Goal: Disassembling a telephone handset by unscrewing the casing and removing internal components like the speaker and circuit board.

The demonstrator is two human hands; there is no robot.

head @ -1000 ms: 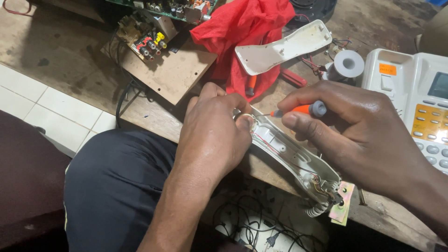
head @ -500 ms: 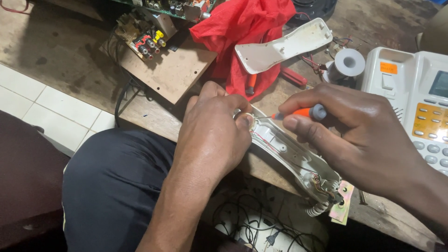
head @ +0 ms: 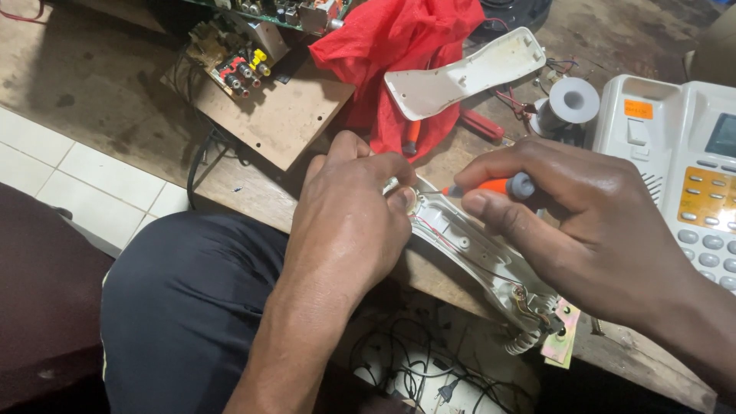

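An orange label (head: pixel 638 109) was seen on the phone (head: pixel 675 169); handset (head: pixel 468 245) and screwdriver (head: pixel 498 186) were clamped by left hand (head: pixel 345 230) and right hand (head: pixel 590 222) fingers, the tip hidden.

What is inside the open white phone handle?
Inside the open handset half run thin red and dark wires, with a small circuit board at its far end. The left hand covers the near end.

screwdriver (head: pixel 491 186) over open handset (head: pixel 479 257)
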